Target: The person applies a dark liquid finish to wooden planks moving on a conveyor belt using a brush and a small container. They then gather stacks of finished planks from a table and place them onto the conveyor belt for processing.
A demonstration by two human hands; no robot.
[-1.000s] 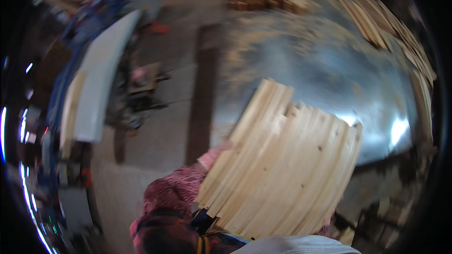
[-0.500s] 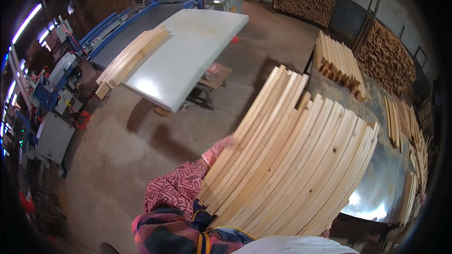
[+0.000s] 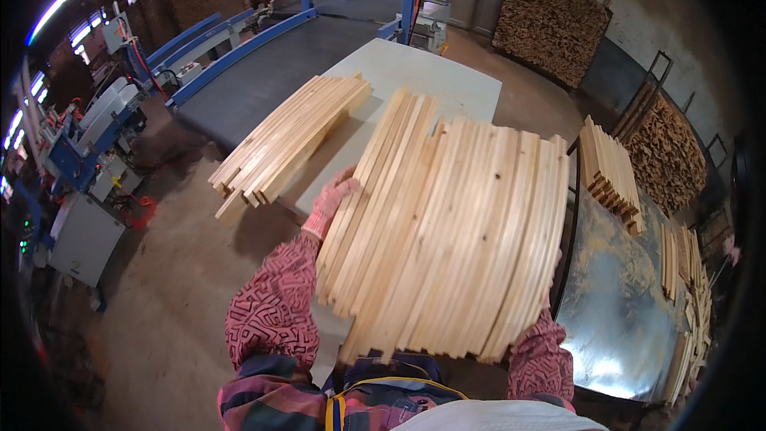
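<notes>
A wide bundle of pale wooden strips (image 3: 447, 231) is held up in front of my body, the strips side by side with uneven ends. My left hand (image 3: 333, 201), in a pink knit glove, grips the bundle's left edge. On the right edge, my right hand is almost wholly hidden behind the strips; its patterned pink sleeve (image 3: 542, 355) comes up to that side. Just beyond my left hand, a second stack of wooden strips (image 3: 295, 136) lies on the glossy light-grey tabletop (image 3: 471, 84), which the held bundle partly covers.
A blue-framed machine with a dark conveyor belt (image 3: 263, 60) stands behind the tabletop. Blue-and-grey machinery (image 3: 88, 231) is at left. On the right, a dusty metal table (image 3: 614, 303) carries stacked strips (image 3: 610, 172). Big wood piles (image 3: 550, 24) line the far wall.
My view and body have turned left, and the held bundle has come over the light-grey tabletop, nearer the second stack. My right sleeve has come into view.
</notes>
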